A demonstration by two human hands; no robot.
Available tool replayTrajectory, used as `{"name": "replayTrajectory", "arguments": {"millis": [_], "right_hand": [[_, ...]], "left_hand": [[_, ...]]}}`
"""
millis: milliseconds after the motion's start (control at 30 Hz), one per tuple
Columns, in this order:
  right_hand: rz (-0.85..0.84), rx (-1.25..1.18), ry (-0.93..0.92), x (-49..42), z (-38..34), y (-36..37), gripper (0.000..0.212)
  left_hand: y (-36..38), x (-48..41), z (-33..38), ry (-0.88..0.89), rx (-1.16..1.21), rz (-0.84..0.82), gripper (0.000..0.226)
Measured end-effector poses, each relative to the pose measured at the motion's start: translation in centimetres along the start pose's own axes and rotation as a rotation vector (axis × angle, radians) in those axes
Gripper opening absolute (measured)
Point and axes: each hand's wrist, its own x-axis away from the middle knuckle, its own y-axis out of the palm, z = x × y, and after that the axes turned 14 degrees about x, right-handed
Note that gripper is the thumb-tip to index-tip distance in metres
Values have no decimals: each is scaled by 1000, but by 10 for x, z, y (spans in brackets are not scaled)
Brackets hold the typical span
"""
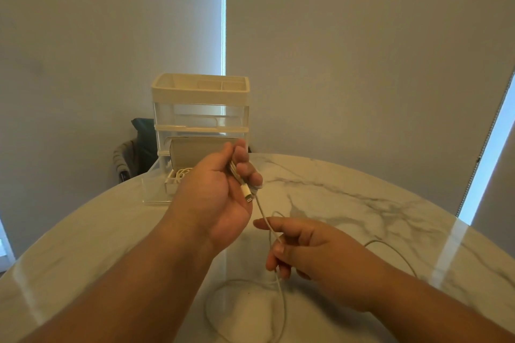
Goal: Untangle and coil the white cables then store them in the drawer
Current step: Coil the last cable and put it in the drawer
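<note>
- Progress: one coiled cable (182,172) already lies in the open bottom drawer (152,189) of the clear organiser (200,92). Judged as first cable done and stored.
- A second white cable (263,213) is mid-coil and most of its length is not yet wound. Left to do: finish winding, put it in the drawer, probably close the drawer.
- Left hand (214,192): raised just in front of the organiser, palm toward the camera, fingers curled round a few gathered turns of the cable.
- Connector (246,191): sticks out below those fingers. Its long axis slopes down and toward the person, tip pointing away from the organiser.
- Right hand (312,248): nearer the person than the left hand, further from the organiser. Thumb and forefinger pinch the cable; the other fingers are loosely bent.
- Span between the hands: nearly straight, running diagonally from the organiser side down toward the person.
- Slack: below the right hand it drops into one wide loop flat on the marble table (362,203), well in front of the organiser. A further stretch trails off to the right; its far end is not visible.
</note>
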Motion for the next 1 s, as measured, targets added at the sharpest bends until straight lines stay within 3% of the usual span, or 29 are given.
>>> {"name": "replayTrajectory", "arguments": {"millis": [133,333,467,600,700,833,1000], "right_hand": [[22,-119,24,-1,0,0,44],[-200,-316,54,2,-3,1,33],[-178,-357,80,1,1,-4,21],[-141,-540,22,2,1,-10,26],[-141,-694,-14,2,2,-16,40],[-258,-906,-8,-3,7,-26,77],[-435,-908,-58,-4,15,-29,79]], "left_hand": [[-1,-2,-2,82,-10,64,22],[-1,-3,-8,207,-80,74,20],[-7,-2,-3,453,-625,-1,20],[-18,4,-6,615,-1187,-235,16],[-23,3,-9,518,-1476,-370,16],[-25,-1,-11,401,-1680,-440,15],[-27,-2,-13,306,-1687,-463,15]]}}
